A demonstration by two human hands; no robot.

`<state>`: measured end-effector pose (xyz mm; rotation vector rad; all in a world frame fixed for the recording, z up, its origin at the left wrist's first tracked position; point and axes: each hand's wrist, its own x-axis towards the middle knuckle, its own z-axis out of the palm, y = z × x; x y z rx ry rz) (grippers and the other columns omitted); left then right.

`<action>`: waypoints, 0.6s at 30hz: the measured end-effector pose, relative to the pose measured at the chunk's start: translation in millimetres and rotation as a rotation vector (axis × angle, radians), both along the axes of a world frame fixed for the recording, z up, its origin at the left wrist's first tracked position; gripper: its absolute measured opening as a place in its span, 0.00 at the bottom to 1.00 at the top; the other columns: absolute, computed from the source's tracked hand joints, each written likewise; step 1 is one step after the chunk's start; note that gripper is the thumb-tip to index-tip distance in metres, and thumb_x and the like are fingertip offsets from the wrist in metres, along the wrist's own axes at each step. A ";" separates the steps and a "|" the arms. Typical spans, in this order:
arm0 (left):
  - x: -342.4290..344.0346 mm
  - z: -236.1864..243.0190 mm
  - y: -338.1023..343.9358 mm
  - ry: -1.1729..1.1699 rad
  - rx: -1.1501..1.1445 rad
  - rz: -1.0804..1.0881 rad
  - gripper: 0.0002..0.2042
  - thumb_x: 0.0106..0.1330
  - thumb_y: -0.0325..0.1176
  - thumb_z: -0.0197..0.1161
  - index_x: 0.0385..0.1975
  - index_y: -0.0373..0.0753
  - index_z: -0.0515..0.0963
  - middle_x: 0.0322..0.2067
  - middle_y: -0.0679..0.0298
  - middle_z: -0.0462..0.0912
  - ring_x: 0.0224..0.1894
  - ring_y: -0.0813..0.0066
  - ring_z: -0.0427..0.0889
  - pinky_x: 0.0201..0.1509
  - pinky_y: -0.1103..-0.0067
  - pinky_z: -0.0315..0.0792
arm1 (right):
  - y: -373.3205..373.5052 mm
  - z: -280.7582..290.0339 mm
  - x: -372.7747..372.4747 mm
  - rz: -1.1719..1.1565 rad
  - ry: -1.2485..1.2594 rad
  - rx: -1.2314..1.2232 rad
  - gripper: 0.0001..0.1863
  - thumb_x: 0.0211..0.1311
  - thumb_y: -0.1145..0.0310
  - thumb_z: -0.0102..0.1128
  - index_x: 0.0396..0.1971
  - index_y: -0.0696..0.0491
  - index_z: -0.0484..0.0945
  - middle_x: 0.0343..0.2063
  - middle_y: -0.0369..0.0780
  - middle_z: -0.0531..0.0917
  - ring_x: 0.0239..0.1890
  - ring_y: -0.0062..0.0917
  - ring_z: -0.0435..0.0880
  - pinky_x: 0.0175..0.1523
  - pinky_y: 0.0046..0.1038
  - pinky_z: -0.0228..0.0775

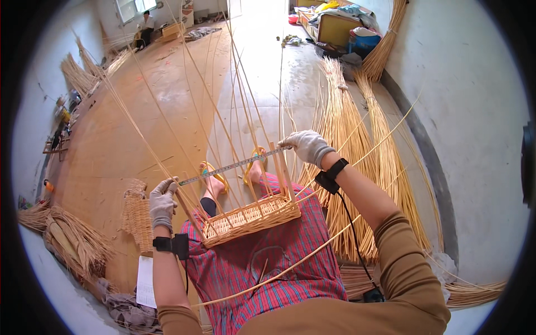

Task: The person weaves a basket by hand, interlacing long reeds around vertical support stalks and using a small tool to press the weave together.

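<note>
A metal tape measure (pixel 234 165) is stretched in a slanting line between my gloved hands. My left hand (pixel 162 205) is closed at its lower left end, against the upright corner stick of a half-woven wicker basket (pixel 251 219). Higher up, my right hand (pixel 307 147) pinches the other end of the tape near the tops of the right-hand sticks. The rectangular basket lies across my lap on a red striped cloth (pixel 262 268). Long thin willow rods (pixel 192 100) rise from its rim and fan out away from me.
Large bundles of willow rods (pixel 357 162) lie on the floor at my right. A woven wicker panel (pixel 137 218) and a bundle of dry strands (pixel 78 240) are at the left. One loose rod (pixel 296 262) crosses my lap. Another person (pixel 146 28) sits far back left.
</note>
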<state>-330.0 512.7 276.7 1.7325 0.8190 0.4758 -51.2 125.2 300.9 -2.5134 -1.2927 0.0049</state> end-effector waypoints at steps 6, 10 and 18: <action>-4.4 -14.5 21.8 -0.042 0.064 -0.046 0.15 0.71 0.37 0.66 0.55 0.42 0.82 0.40 0.67 0.87 0.14 0.87 0.70 0.15 0.85 0.64 | 5.9 10.5 -6.9 -0.002 0.004 0.001 0.23 0.60 0.78 0.52 0.54 0.44 0.83 0.41 0.41 0.88 0.44 0.35 0.87 0.51 0.31 0.78; -15.2 -9.9 -35.3 -0.386 0.004 0.035 0.23 0.73 0.40 0.63 0.65 0.41 0.72 0.54 0.63 0.82 0.24 0.85 0.77 0.22 0.86 0.72 | -20.8 7.5 -38.5 -0.109 0.352 0.111 0.30 0.65 0.72 0.54 0.68 0.44 0.67 0.36 0.46 0.87 0.41 0.40 0.87 0.50 0.35 0.78; -90.0 -78.1 -100.0 -0.223 0.036 0.295 0.09 0.75 0.29 0.57 0.51 0.39 0.76 0.39 0.67 0.78 0.32 0.82 0.77 0.32 0.84 0.75 | -79.3 -87.4 -206.4 -0.110 0.944 0.539 0.33 0.69 0.55 0.61 0.69 0.48 0.62 0.33 0.46 0.82 0.36 0.39 0.85 0.45 0.38 0.77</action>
